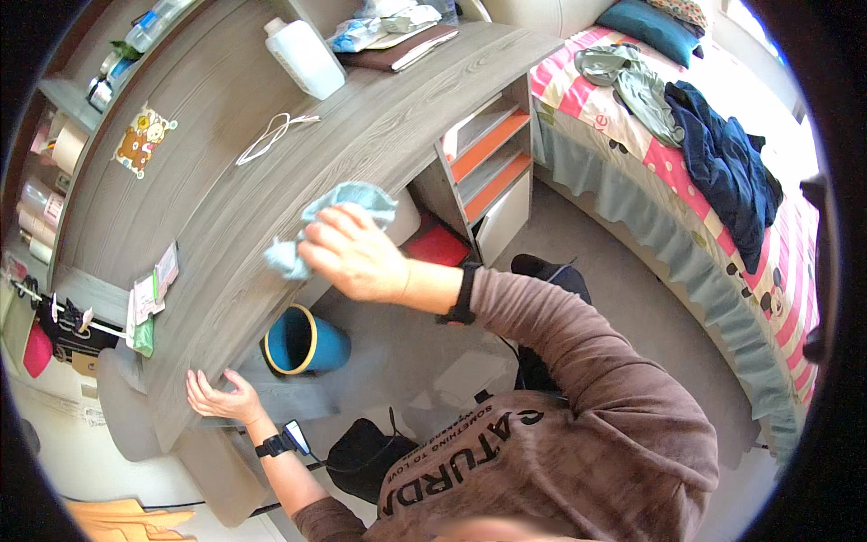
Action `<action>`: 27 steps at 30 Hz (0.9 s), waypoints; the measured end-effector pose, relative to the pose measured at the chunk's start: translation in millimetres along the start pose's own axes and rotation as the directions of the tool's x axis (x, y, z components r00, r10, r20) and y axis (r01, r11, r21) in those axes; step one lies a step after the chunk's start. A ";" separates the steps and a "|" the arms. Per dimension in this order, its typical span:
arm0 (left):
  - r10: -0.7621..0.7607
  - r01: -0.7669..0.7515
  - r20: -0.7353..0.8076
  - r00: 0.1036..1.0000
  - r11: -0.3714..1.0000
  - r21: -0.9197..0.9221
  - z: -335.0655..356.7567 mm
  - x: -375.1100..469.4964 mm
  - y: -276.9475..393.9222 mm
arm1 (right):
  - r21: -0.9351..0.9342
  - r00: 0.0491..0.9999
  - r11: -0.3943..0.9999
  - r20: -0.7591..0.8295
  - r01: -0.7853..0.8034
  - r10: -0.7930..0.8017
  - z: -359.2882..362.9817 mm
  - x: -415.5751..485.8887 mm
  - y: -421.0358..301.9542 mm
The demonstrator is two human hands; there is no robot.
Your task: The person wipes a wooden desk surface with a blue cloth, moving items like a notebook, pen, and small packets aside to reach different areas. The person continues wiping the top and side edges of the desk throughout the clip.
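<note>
My right hand (355, 254) is closed on a light blue cloth (352, 196), raised over the front edge of the grey wood-grain desk (223, 223). Part of the cloth hangs out on either side of my fist. At the lower left, my left hand (223, 400) rests by the desk's near edge, fingers apart and holding nothing. A looped white cable (271, 139) lies on the desktop beyond the cloth. Behind it stands a white plastic jug (305, 57).
A blue bin (325, 342) with a yellow rim stands below the desk edge between my hands. Small packets (152, 291) lie at the desk's left end. Notebooks (399, 51) and plastic bags are at the back. A bed (657, 162) with clothes stands at the right.
</note>
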State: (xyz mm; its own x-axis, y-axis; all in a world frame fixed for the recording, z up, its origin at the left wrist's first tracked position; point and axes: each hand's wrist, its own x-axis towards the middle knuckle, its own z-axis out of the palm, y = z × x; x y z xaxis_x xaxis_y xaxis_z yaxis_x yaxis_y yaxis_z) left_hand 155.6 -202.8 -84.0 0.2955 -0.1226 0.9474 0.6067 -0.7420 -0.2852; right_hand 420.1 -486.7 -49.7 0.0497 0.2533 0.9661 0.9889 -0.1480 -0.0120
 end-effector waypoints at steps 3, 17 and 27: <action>0.008 -0.008 0.001 1.000 1.000 -0.011 -1.1 0.0 -1.8 | 0.072 0.991 0.997 0.122 0.042 -0.050 18.4 9.4 -27.9; 0.031 -0.030 0.031 0.999 0.999 -0.028 -6.0 -1.1 -7.4 | -0.247 0.957 0.957 0.279 0.153 -0.081 -78.7 -10.4 120.8; -0.007 0.007 -0.038 0.999 1.000 0.002 5.6 -2.4 -3.2 | 0.052 0.661 0.740 -0.410 -0.671 0.628 -84.5 -76.8 158.0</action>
State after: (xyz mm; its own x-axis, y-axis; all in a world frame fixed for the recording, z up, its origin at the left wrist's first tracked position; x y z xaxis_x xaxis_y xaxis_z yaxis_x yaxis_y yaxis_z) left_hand 157.2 -196.5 -86.3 0.2631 -0.1424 0.9542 0.6100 -0.7417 -0.2789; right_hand 560.6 -610.3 -103.9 0.5969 -0.3176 0.7368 0.7055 -0.2297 -0.6705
